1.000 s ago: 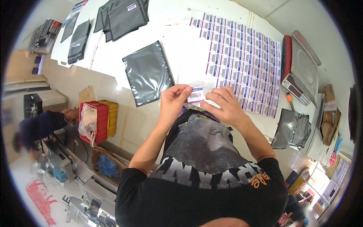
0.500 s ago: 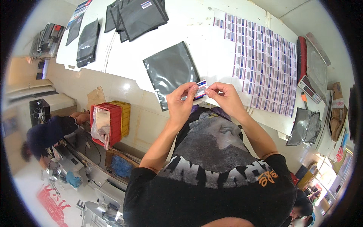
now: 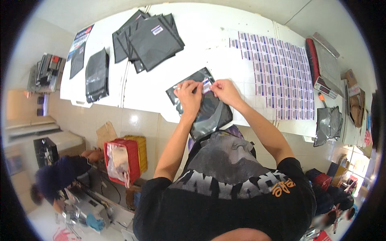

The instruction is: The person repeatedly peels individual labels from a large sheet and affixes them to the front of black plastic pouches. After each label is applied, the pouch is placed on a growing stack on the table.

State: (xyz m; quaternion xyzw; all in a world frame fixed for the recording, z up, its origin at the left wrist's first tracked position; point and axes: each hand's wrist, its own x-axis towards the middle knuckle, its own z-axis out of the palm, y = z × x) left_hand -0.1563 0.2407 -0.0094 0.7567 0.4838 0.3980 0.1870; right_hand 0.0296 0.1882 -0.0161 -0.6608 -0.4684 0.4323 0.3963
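Fingertips of the left hand point(image 3: 188, 93) and right hand point(image 3: 223, 89) pinch a small sticker label point(image 3: 206, 85) by its side edges, held just over the dark pouch point(image 3: 209, 110) on the white table point(image 3: 201, 48). It looks light, limp and tacky, best gripped at the corners. Label sheets point(image 3: 281, 76) lie at 2 o'clock.
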